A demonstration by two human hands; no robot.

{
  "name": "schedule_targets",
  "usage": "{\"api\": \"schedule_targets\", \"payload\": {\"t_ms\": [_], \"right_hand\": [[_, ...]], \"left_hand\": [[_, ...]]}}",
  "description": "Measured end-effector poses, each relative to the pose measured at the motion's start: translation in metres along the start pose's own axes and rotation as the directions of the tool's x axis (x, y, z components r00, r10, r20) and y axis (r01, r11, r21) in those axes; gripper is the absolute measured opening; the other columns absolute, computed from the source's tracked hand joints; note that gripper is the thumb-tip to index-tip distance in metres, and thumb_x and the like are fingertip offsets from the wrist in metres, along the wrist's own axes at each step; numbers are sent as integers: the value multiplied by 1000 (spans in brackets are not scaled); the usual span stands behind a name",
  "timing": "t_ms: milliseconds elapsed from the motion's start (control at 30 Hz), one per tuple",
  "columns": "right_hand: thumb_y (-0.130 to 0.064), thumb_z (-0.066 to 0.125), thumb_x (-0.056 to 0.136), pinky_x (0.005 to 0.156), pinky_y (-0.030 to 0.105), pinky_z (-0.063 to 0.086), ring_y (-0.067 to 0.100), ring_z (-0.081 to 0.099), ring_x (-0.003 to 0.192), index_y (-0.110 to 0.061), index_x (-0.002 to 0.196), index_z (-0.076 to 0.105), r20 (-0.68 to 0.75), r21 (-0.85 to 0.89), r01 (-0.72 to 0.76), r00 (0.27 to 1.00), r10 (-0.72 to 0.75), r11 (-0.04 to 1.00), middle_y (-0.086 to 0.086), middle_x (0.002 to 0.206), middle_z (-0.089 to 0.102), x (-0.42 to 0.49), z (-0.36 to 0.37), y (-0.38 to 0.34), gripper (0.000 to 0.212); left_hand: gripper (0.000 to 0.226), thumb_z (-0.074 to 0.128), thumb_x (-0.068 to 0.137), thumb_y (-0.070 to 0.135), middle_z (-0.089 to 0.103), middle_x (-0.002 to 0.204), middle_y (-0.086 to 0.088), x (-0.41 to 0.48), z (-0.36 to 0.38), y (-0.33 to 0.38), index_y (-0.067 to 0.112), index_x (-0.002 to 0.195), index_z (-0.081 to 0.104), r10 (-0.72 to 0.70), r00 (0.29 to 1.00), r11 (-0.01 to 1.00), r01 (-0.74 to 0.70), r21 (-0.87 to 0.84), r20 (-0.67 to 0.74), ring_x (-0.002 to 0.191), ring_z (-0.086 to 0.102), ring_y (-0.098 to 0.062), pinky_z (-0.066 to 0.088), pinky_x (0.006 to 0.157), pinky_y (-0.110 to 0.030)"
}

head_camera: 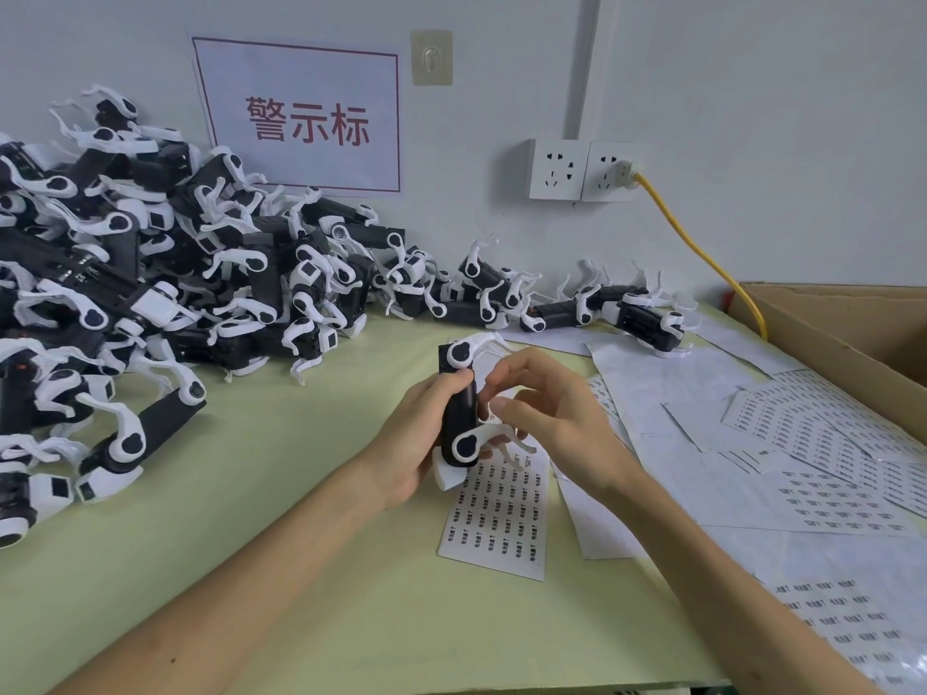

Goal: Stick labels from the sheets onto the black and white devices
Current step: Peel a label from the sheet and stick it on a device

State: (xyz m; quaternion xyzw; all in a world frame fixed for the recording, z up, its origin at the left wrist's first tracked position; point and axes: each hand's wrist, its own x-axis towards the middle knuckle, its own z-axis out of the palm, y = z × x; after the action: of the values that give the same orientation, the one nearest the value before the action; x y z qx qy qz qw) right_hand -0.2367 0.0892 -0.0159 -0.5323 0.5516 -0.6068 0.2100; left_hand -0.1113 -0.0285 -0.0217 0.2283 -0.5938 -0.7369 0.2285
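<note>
1. Head view, looking down at a pale green worktop (301, 494). The landmark is a small black and white plastic device (459, 418) with white curved arms, held upright near the centre.
2. The left hand (411, 433) grips the device's black body, its fingers (449, 382) curled round it from the left.
3. The right hand (552, 413) is just right of the device. Its fingers (506, 366) are loosely bent, with thumb and forefinger drawn narrow at the device's side. Whether they pinch a label cannot be told.
4. Directly below the device lies a white paper sheet of small printed labels (501, 514), flat on the worktop.
5. To the right of the device, more white label sheets (812, 433) overlap, and beyond them stands a brown cardboard box (827, 323).
6. To the left of the device rises a large heap of matching black and white devices (125, 273). Behind the device, a few more of them (602, 308) lie against the wall.
7. Handling, as a judgement: the device looks light and rigid, but its thin white arms seem likely to bend or snap. The solid black body is the safer place to hold. A label is probably thin, limp and sticky, best lifted by one corner.
</note>
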Motion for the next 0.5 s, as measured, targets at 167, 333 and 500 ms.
{"api": "schedule_targets", "payload": {"t_ms": [167,333,500], "right_hand": [[-13,66,85,60,28,46,23,56,66,-10,99,64,12,15,-8,1000,8,1000,5,94,72,0,0,-1,15],[-15,66,85,63,29,46,25,56,69,-13,99,65,5,-2,-7,1000,7,1000,2,95,73,0,-1,1,14],[-15,66,84,59,26,44,23,56,69,-13,98,65,0,13,-6,1000,6,1000,3,94,72,1,-1,1,14]], "left_hand": [[38,46,107,31,61,109,-25,-1,-1,-2,2,131,54,15,1000,999,-15,-42,6,87,62,-36,57,77,-49],[27,50,105,20,64,107,-18,-2,-4,-2,12,130,57,21,998,999,-18,-41,61,82,65,-31,60,68,-42],[32,59,98,21,67,105,-15,-2,-4,-2,16,130,57,43,995,999,-41,-31,85,80,67,-30,60,70,-42]]}}
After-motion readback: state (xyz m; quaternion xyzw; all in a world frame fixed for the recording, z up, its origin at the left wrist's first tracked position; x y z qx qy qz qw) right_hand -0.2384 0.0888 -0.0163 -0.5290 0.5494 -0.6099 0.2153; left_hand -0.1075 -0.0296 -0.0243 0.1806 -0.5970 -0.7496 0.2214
